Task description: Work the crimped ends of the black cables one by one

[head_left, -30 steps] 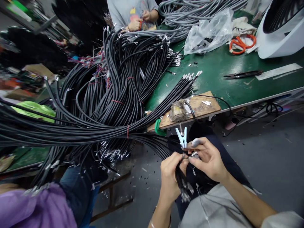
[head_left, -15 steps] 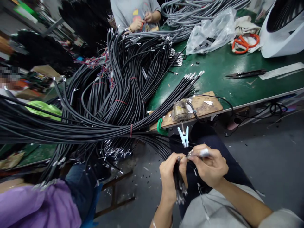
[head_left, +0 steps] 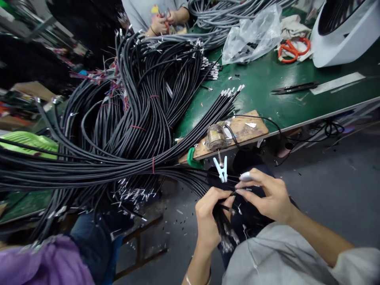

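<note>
Left grip [head_left: 208, 213], cables [head_left: 219, 222] bent, ends [head_left: 227, 243] toward wearer [head_left: 267, 253]

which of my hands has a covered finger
Your right hand: a pale grey covering caps one of its fingers. Your left hand, gripping black cables with silvery ends, shows none.

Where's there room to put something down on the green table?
The widest bare patch of the green table lies between the plastic bag, the black snips and the wooden board. A smaller, mostly bare one lies between the snips and the table's front edge. The left is crowded: black cables heap over it.
</note>
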Action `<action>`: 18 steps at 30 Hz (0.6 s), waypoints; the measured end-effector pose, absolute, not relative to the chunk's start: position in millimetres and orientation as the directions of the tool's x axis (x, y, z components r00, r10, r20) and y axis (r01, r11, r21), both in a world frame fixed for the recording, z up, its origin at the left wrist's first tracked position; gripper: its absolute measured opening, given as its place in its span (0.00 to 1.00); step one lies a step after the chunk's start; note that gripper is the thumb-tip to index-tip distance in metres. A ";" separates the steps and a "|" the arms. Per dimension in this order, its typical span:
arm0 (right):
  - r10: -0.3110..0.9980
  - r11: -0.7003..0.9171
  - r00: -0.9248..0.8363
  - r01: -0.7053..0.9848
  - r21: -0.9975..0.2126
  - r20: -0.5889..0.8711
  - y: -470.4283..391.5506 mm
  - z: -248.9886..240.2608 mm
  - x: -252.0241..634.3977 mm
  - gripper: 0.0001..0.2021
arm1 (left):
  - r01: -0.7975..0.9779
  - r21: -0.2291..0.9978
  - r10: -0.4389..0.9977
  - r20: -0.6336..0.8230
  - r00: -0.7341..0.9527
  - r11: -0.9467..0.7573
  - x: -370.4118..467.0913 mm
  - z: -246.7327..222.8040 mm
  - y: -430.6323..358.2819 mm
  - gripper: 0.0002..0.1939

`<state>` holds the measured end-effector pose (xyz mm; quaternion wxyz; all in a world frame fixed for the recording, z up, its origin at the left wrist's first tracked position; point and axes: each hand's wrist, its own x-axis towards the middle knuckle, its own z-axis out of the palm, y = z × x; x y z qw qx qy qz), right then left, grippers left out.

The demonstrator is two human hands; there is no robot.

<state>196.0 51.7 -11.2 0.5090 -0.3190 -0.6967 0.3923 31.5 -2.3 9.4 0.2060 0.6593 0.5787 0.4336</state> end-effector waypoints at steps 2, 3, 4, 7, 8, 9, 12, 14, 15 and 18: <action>0.756 0.639 -0.277 0.117 -0.760 0.593 51.8 -15.0 199.1 0.15 | 0.598 0.765 0.944 0.328 -0.043 -0.239 32.6 9.7 -2.3 0.03; 0.699 0.704 -0.305 0.139 -0.696 0.647 50.2 -17.7 200.7 0.15 | 0.605 0.761 0.945 0.324 -0.041 -0.234 33.3 9.9 -2.5 0.03; 0.641 0.757 -0.349 0.142 -0.637 0.684 47.9 -20.6 202.1 0.15 | 0.613 0.757 0.946 0.321 -0.043 -0.229 33.9 10.1 -2.7 0.03; 0.558 0.811 -0.431 0.099 -0.577 0.709 40.8 -28.0 202.9 0.16 | 0.629 0.748 0.939 0.334 -0.081 -0.212 35.3 10.0 -3.4 0.03; 0.585 0.792 -0.407 0.102 -0.602 0.701 39.1 -29.5 201.7 0.15 | 0.630 0.748 0.934 0.343 -0.098 -0.209 35.6 9.9 -3.6 0.04; 0.645 0.749 -0.354 0.117 -0.652 0.677 38.0 -30.5 200.0 0.14 | 0.629 0.750 0.930 0.351 -0.113 -0.206 35.9 9.9 -3.7 0.04; 0.880 0.475 -0.113 0.142 -0.869 0.462 37.6 -29.5 194.4 0.11 | 0.619 0.756 0.925 0.359 -0.122 -0.211 36.6 10.4 -3.3 0.05; 0.957 0.286 -0.086 0.108 -0.952 0.277 38.5 -25.6 192.1 0.06 | 0.615 0.759 0.925 0.359 -0.123 -0.213 37.4 10.6 -2.6 0.05; 0.966 0.234 -0.138 0.096 -0.968 0.219 38.8 -22.7 191.2 0.04 | 0.617 0.758 0.925 0.360 -0.123 -0.213 37.8 10.4 -2.1 0.04; 0.937 0.230 -0.290 0.096 -0.969 0.193 39.5 -13.7 187.1 0.04 | 0.627 0.750 0.925 0.359 -0.121 -0.209 37.9 8.9 -1.7 0.03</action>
